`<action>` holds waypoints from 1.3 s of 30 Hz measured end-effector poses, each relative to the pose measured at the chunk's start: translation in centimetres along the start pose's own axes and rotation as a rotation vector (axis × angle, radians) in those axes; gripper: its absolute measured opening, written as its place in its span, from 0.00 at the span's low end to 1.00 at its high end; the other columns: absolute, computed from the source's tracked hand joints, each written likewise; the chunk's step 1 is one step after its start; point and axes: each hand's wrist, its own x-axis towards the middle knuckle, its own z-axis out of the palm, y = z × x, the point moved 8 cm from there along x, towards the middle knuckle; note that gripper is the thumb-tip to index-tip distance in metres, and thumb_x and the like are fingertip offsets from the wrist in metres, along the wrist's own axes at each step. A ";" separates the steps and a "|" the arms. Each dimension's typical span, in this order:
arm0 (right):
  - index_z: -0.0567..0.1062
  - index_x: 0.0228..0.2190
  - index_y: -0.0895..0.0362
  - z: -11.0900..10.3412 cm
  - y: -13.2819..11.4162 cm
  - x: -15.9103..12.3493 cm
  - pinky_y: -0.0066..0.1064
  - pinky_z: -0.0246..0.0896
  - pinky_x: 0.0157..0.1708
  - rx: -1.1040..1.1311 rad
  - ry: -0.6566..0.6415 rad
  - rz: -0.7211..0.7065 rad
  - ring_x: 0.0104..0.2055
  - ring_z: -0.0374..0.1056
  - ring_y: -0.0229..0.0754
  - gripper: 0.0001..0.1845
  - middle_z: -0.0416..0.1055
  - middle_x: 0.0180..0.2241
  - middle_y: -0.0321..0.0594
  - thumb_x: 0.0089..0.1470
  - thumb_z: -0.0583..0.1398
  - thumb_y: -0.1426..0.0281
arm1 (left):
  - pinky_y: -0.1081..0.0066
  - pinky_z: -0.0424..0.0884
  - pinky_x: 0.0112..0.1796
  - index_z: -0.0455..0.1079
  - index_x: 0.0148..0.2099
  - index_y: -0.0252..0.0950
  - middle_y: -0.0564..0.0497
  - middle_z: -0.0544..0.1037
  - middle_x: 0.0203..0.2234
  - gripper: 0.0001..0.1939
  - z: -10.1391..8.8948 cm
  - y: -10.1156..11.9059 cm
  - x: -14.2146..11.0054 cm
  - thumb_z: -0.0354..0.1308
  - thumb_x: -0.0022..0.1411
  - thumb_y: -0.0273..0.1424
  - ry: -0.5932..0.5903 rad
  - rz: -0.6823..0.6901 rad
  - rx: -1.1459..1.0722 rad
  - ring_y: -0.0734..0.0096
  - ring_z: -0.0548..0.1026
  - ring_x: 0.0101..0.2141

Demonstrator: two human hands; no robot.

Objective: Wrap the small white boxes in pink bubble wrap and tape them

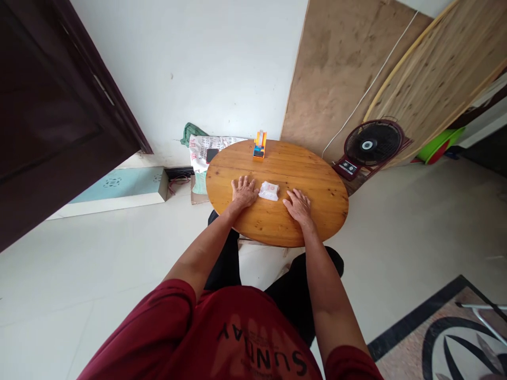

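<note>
My left hand (243, 191) lies flat on the round wooden table (325, 200), fingers spread, holding nothing. My right hand (298, 205) also rests palm down with fingers stretched out. Between them, a small white packet (269, 190) lies on the tabletop, closer to my left hand and just apart from both. An orange and blue object (260, 145) stands upright at the far edge of the table.
A dark fan (371, 145) stands on the floor at the right, before leaning wooden boards (415, 68). A printed sack (206, 150) and a dark phone-like item (212, 155) lie behind the table. A dark door (51, 111) fills the left. A patterned rug (447, 343) is at the lower right.
</note>
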 end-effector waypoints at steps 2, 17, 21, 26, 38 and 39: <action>0.66 0.64 0.54 0.0 -0.1 -0.1 0.51 0.42 0.70 -0.011 -0.007 0.000 0.72 0.48 0.53 0.29 0.55 0.71 0.45 0.66 0.50 0.59 | 0.37 0.38 0.66 0.60 0.70 0.36 0.36 0.52 0.72 0.30 0.0 0.0 0.0 0.44 0.71 0.42 0.002 -0.003 -0.006 0.44 0.47 0.72; 0.61 0.67 0.57 1.1 0.0 -0.1 0.53 0.38 0.70 -0.042 -0.041 -0.025 0.74 0.44 0.57 0.32 0.50 0.72 0.48 0.67 0.47 0.59 | 0.41 0.40 0.67 0.63 0.68 0.37 0.37 0.56 0.71 0.28 0.4 -0.3 -0.7 0.47 0.70 0.41 0.057 0.036 -0.018 0.44 0.49 0.71; 0.63 0.66 0.57 0.9 0.0 -0.6 0.53 0.40 0.70 -0.036 -0.024 -0.095 0.73 0.46 0.57 0.31 0.53 0.71 0.50 0.67 0.48 0.59 | 0.41 0.41 0.67 0.63 0.68 0.37 0.37 0.56 0.71 0.28 0.3 -0.3 -0.7 0.48 0.70 0.40 0.061 0.034 -0.008 0.44 0.50 0.70; 0.65 0.65 0.57 0.5 0.3 -1.1 0.53 0.43 0.69 -0.037 0.014 -0.124 0.72 0.49 0.56 0.30 0.55 0.70 0.49 0.67 0.48 0.59 | 0.43 0.42 0.67 0.65 0.67 0.41 0.40 0.58 0.70 0.26 0.0 -0.3 -0.9 0.51 0.70 0.41 0.072 0.040 -0.021 0.46 0.51 0.70; 0.74 0.56 0.55 -0.1 0.7 -0.6 0.54 0.48 0.68 0.119 0.102 -0.107 0.69 0.56 0.56 0.25 0.64 0.65 0.49 0.63 0.53 0.60 | 0.54 0.47 0.68 0.58 0.71 0.34 0.39 0.64 0.67 0.41 -1.2 0.2 -1.2 0.62 0.55 0.32 -0.006 0.241 -0.408 0.49 0.58 0.68; 0.76 0.53 0.55 -0.3 0.8 -0.2 0.53 0.51 0.67 0.205 0.123 -0.103 0.67 0.60 0.55 0.23 0.67 0.63 0.49 0.61 0.55 0.59 | 0.54 0.48 0.68 0.54 0.72 0.34 0.39 0.62 0.68 0.45 -1.3 0.5 -1.3 0.63 0.54 0.32 -0.028 0.269 -0.447 0.49 0.57 0.69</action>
